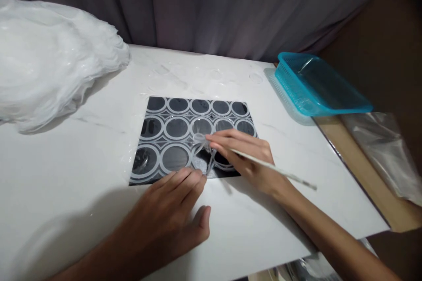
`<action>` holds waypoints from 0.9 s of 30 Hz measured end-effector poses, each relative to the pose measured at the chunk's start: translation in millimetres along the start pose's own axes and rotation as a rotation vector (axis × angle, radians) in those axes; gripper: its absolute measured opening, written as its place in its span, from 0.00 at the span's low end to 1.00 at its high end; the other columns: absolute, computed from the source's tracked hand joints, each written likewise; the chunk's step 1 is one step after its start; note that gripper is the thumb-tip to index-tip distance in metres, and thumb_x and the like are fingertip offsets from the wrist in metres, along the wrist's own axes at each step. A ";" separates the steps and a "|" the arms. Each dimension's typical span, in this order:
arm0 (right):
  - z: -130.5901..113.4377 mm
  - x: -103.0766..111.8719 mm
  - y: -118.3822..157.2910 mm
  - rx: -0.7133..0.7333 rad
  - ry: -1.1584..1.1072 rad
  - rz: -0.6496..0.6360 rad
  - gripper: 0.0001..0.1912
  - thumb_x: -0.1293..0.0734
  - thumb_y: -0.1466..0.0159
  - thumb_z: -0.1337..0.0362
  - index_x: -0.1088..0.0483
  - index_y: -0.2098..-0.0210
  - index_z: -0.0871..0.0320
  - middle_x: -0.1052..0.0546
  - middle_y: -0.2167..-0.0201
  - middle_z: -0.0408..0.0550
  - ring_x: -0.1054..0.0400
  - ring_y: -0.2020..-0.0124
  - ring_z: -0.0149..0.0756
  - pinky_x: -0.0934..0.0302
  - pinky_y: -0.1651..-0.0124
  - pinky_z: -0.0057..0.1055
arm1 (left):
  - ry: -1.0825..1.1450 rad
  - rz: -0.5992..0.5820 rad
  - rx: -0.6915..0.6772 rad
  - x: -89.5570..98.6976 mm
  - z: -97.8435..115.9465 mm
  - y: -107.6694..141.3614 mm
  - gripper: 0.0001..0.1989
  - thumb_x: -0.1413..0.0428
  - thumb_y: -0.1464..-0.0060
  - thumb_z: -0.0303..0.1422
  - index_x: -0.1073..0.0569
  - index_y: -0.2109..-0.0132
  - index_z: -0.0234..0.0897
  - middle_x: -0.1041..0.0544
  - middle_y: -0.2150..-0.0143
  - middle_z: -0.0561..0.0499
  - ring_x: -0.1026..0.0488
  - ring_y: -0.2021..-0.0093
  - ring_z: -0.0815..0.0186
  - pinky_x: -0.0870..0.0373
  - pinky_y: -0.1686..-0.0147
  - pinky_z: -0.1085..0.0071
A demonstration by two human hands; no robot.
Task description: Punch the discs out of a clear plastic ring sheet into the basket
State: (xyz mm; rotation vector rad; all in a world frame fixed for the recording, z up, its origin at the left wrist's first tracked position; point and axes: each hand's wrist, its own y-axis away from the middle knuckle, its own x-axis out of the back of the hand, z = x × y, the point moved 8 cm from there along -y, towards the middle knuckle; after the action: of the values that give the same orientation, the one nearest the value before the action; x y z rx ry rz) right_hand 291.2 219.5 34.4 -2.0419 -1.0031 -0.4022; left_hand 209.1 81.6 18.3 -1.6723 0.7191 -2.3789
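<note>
A black sheet printed with rows of pale rings lies on the white table. My left hand rests at its near edge, palm down, fingers side by side and thumb spread away. My right hand is over the near right part of the sheet, pinching a thin clear strip between thumb and forefinger. A slim pale stick also runs through this hand, pointing back toward the wrist. The strip's lower end reaches the fingertips of my left hand; whether they grip it is unclear.
Filmy white plastic sheets are heaped at the left. A blue basket stands at the back right, beside a brown board and a clear plastic bag. Faint clear circles lie behind the black sheet. A grey curtain hangs behind.
</note>
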 end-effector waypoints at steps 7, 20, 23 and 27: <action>36.1 25.2 -12.0 -0.274 -0.142 0.218 0.07 0.30 0.26 0.65 0.18 0.52 0.55 0.22 0.69 0.43 0.33 0.76 0.30 0.37 0.71 0.32 | 0.007 0.001 -0.003 2.0 1.6 1.1 0.17 0.45 0.36 0.30 0.25 0.43 0.26 0.20 0.47 0.43 0.27 0.43 0.57 0.35 0.39 0.61; 53.9 -0.4 5.0 -0.616 -0.552 0.118 0.11 0.27 0.29 0.55 0.16 0.56 0.56 0.21 0.70 0.45 0.42 0.81 0.24 0.52 0.80 0.27 | 0.107 -0.127 0.091 1.9 -20.9 -11.7 0.12 0.49 0.32 0.29 0.26 0.46 0.38 0.22 0.52 0.47 0.25 0.53 0.59 0.24 0.56 0.58; 61.7 -9.0 11.2 -0.696 -0.705 0.101 0.15 0.26 0.30 0.53 0.17 0.54 0.58 0.33 0.84 0.39 0.47 0.83 0.24 0.57 0.80 0.26 | -0.005 -0.120 0.132 2.7 -31.6 -15.3 0.18 0.46 0.32 0.33 0.28 0.38 0.41 0.27 0.39 0.41 0.30 0.38 0.52 0.27 0.43 0.50; 61.0 -3.1 11.3 -0.676 -0.691 0.170 0.16 0.27 0.30 0.53 0.17 0.53 0.59 0.34 0.84 0.39 0.48 0.84 0.24 0.58 0.80 0.26 | -0.110 -0.178 0.080 -7.0 -27.9 -10.8 0.24 0.41 0.35 0.41 0.28 0.35 0.44 0.37 0.28 0.35 0.38 0.28 0.45 0.30 0.37 0.45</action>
State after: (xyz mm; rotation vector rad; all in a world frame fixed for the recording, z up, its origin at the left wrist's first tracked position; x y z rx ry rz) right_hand 294.1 261.4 -11.3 -2.9675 -1.1708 0.1011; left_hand 187.7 102.0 10.0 -1.8885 0.4693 -2.3705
